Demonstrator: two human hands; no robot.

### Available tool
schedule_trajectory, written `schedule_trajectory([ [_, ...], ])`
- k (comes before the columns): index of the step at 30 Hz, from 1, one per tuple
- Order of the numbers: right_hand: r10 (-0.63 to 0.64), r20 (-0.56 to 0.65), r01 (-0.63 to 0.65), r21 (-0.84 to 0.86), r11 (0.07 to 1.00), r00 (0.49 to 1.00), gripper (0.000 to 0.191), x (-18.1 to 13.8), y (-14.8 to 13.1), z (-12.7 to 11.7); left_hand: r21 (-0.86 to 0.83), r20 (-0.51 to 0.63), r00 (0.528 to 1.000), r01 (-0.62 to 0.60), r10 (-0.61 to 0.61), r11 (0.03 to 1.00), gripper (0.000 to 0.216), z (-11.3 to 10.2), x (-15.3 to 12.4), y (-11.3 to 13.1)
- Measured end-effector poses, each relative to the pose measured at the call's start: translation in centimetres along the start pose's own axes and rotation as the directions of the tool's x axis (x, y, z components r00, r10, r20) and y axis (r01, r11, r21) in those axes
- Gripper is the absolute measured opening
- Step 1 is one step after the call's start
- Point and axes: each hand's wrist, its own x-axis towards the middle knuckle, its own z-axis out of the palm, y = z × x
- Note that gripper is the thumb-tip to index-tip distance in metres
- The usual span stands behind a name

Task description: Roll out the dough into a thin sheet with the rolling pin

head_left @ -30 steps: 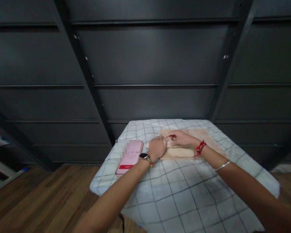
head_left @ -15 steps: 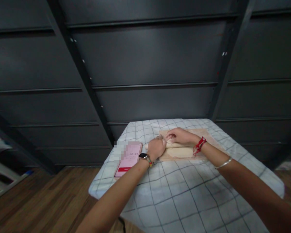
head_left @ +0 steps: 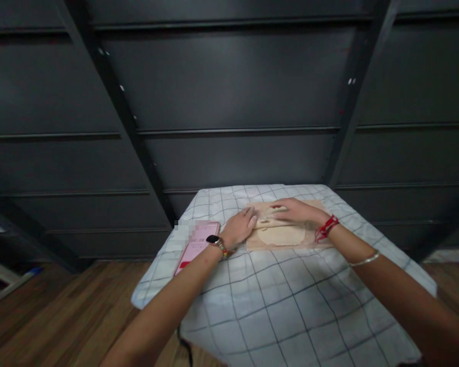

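A thin pinkish-beige sheet (head_left: 313, 245) lies on the cloth-covered table. On its near half is a flat cream piece with a rounded outline (head_left: 282, 236), and a pale strip or folded edge runs along the upper side of that piece. My left hand (head_left: 240, 227) rests at the sheet's left end, fingers stretched forward. Above the far half, my right hand (head_left: 292, 210) has its fingers apart, their tips near or touching the pale material; contact is hard to make out. Neither hand shows a grip on anything.
A phone (head_left: 199, 239) with a lit pink screen lies left of my left hand. The white checked cloth (head_left: 275, 300) covers the small table. Behind it stands a dark panelled wall (head_left: 237, 163). A white frame (head_left: 3, 280) is at far left on the wooden floor.
Both hands were close together, fingers curled at the pale strip. They have since moved apart and loosened, showing more of the strip and the rounded cream piece. The view has shifted slightly.
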Motion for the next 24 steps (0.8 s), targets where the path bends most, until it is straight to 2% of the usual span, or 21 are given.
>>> schedule_trajectory([
  [4, -0.020, 0.078, 0.031, -0.155, 0.987, 0.997, 0.026, -1.4, 1.5, 0.3, -0.030, 0.044, 0.990, -0.130, 0.131, 0.991, 0.046, -0.4, -0.6, -1.4],
  [9, -0.100, 0.055, 0.108, -0.169, 0.980, 0.994, 0.027, -1.7, 1.7, 1.4, -0.050, 0.091, 0.970, -0.221, 0.225, 0.974, 0.048, -1.1, -0.5, -1.8],
  [12, -0.102, 0.047, 0.108, -0.122, 0.987, 0.994, 0.029, -2.1, 1.7, 1.0, -0.044, 0.112, 0.965, -0.232, 0.236, 0.972, 0.049, -1.9, 0.1, -1.4],
  [15, -0.080, -0.018, 0.078, -0.066, 0.995, 0.997, 0.032, -2.9, 2.3, -0.6, -0.044, 0.097, 0.963, -0.250, 0.253, 0.967, 0.052, -2.7, 1.7, -0.7],
  [19, -0.033, -0.026, 0.031, -0.066, 0.997, 0.999, 0.037, -4.6, 4.0, -3.2, -0.057, 0.088, 0.952, -0.290, 0.294, 0.955, 0.050, -3.2, 4.8, 1.3],
  [22, 0.015, -0.032, -0.018, -0.107, 0.994, 0.999, 0.037, -6.3, 5.1, -4.2, -0.089, 0.091, 0.930, -0.349, 0.356, 0.933, 0.047, -2.5, 6.6, 3.0],
  [24, 0.058, 0.014, -0.056, -0.121, 0.991, 0.998, 0.036, -7.3, 5.3, -4.2, -0.103, 0.096, 0.914, -0.386, 0.395, 0.917, 0.047, -1.5, 7.1, 3.9],
])
